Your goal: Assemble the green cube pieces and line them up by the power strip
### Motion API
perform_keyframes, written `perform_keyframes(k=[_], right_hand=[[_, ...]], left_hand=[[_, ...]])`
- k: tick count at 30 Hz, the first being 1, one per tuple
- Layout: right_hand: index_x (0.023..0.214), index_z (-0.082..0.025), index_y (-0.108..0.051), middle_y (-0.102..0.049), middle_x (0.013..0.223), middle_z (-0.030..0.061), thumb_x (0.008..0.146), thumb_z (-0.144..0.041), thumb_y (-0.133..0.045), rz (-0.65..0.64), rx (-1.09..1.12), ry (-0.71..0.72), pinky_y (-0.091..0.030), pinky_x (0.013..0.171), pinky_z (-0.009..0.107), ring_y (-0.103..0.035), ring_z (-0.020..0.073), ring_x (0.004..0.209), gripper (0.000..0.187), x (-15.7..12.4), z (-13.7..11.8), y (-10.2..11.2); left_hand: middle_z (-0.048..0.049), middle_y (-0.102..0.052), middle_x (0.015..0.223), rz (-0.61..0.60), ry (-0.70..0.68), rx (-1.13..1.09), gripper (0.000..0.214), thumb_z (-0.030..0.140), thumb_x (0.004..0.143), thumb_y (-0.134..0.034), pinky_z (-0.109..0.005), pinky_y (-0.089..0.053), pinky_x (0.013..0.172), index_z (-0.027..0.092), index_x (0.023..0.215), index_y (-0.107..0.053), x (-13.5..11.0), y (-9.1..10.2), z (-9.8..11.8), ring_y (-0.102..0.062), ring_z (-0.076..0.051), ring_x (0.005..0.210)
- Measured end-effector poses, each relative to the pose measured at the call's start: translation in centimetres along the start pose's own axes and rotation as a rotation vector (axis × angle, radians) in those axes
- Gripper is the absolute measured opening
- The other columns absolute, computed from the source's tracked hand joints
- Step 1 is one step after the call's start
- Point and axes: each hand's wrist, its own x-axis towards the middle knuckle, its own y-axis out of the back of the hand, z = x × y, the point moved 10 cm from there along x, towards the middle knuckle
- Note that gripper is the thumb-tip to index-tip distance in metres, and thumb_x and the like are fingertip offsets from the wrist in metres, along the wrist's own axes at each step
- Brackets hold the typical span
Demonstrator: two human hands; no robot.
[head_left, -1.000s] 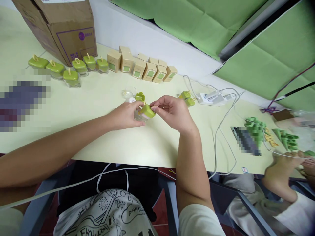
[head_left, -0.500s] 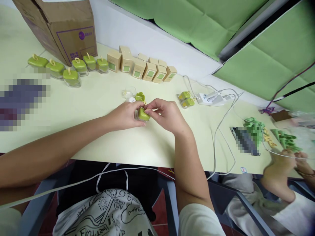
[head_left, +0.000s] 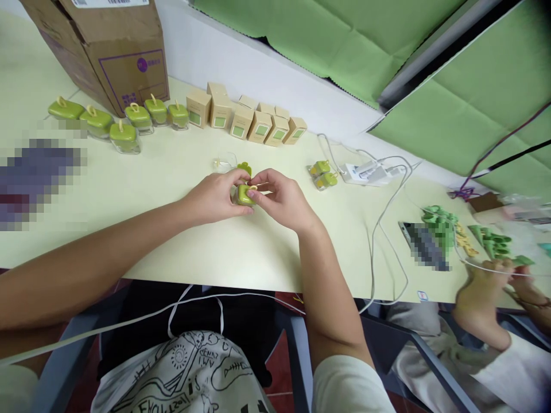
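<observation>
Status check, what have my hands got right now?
Left hand, right hand: both on green-lidded glass jar. Green clover-shaped piece just beyond.

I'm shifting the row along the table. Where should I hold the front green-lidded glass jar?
Take the green-lidded glass jar by its squarish glass body from the near side: it stands forward of its neighbours, leaving that side free, and its yellow loop looks too slight to lift by.

Before you on the surface, lidded glass jars to the left, small cartons beside them, shipping box behind the jars, power strip to the right
</observation>
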Motion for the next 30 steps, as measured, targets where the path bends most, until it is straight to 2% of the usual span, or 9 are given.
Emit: perform_keyframes(k=[2, 5, 7, 10, 13, 17, 21, 25, 30], right_hand=[[0.109, -0.027, -0.070, -0.084, 0.118, 0.0066, 0.084, -0.071, -0.099, -0.028, 0.100, -0.096, -0.077, 0.091, 0.044, -0.084, 0.0241, 0.099, 0.058, 0.2, 1.1, -0.4], [0.111, -0.029, -0.064, -0.085, 0.102, 0.0021, 0.079, -0.076, -0.102, -0.097, 0.299, -0.224, -0.077, 0.096, 0.046, -0.082, 0.0214, 0.091, 0.069, 0.3, 2.1, -1.9], [0.112, -0.030, -0.062, -0.085, 0.098, 0.0002, 0.072, -0.074, -0.107, -0.087, 0.402, -0.255, -0.075, 0.100, 0.046, -0.083, 0.0212, 0.092, 0.075, 0.4, 2.2, -2.3], [0.111, -0.029, -0.064, -0.085, 0.100, 0.0002, 0.065, -0.067, -0.110, -0.022, 0.441, -0.275, -0.073, 0.094, 0.040, -0.081, 0.0202, 0.092, 0.076, 0.5, 2.5, -1.4], [0.110, -0.029, -0.067, -0.082, 0.101, -0.0003, 0.073, -0.055, -0.100, 0.118, 0.383, -0.293, -0.067, 0.081, 0.032, -0.076, 0.0177, 0.087, 0.055, 0.6, 3.8, 2.3], [0.097, -0.030, -0.064, -0.073, 0.092, 0.0015, 0.078, -0.043, -0.073, 0.403, 0.333, -0.350, -0.060, 0.070, 0.030, -0.071, 0.0194, 0.082, 0.025, -0.2, 6.9, 10.1], [0.089, -0.027, -0.063, -0.072, 0.094, 0.0058, 0.076, -0.034, -0.062, 0.564, 0.308, -0.423, -0.050, 0.061, 0.028, -0.066, 0.0184, 0.078, 0.015, -2.2, 10.1, 16.0], [0.084, -0.026, -0.064, -0.068, 0.081, 0.0052, 0.076, -0.027, -0.065, 0.643, 0.191, -0.613, -0.048, 0.056, 0.027, -0.059, 0.0173, 0.068, 0.008, -5.0, 13.4, 19.0], [0.079, -0.021, -0.070, -0.066, 0.073, 0.0038, 0.079, -0.018, -0.065, 0.653, 0.081, -0.757, -0.052, 0.055, 0.025, -0.058, 0.0154, 0.064, 0.006, -7.0, 15.4, 20.3]], left_hand=[[-0.0060, -0.087, 0.121, 0.041, -0.022, -0.002, 0.056, 0.044, 0.083, -0.093, -0.037, -0.057, 0.083, 0.024, 0.132, -0.072, 0.0, 0.4, 0.1, -0.078, -0.022, 0.087], [-0.0035, -0.085, 0.115, 0.122, -0.057, 0.030, 0.053, 0.047, 0.085, -0.092, -0.037, -0.057, 0.085, 0.025, 0.129, -0.073, 0.0, 1.0, 0.1, -0.078, -0.022, 0.090], [-0.0042, -0.085, 0.120, 0.158, -0.077, 0.059, 0.054, 0.049, 0.086, -0.093, -0.037, -0.058, 0.087, 0.025, 0.130, -0.073, 0.0, 1.3, 0.3, -0.077, -0.022, 0.089], [-0.0086, -0.082, 0.141, 0.176, -0.108, 0.080, 0.061, 0.048, 0.088, -0.091, -0.038, -0.062, 0.091, 0.024, 0.139, -0.070, -0.1, 1.7, 0.8, -0.077, -0.019, 0.088], [-0.0104, -0.078, 0.153, 0.183, -0.104, 0.087, 0.065, 0.045, 0.091, -0.087, -0.038, -0.065, 0.093, 0.025, 0.149, -0.066, -0.3, 2.2, 1.0, -0.078, -0.019, 0.090], [-0.0104, -0.080, 0.146, 0.204, -0.082, 0.109, 0.054, 0.043, 0.099, -0.075, -0.040, -0.067, 0.095, 0.024, 0.149, -0.064, -0.2, 2.9, 0.7, -0.077, -0.019, 0.087], [-0.0100, -0.081, 0.143, 0.211, -0.058, 0.098, 0.051, 0.042, 0.100, -0.074, -0.041, -0.067, 0.097, 0.024, 0.147, -0.065, 0.2, 3.1, -0.3, -0.076, -0.018, 0.084], [-0.0097, -0.082, 0.141, 0.219, -0.044, 0.094, 0.050, 0.040, 0.099, -0.073, -0.041, -0.066, 0.096, 0.024, 0.146, -0.066, 0.3, 3.3, -0.8, -0.076, -0.018, 0.084], [-0.0090, -0.082, 0.138, 0.189, -0.045, 0.107, 0.039, 0.040, 0.100, -0.072, -0.040, -0.063, 0.092, 0.024, 0.135, -0.070, 0.4, 3.2, -0.5, -0.076, -0.019, 0.082]])
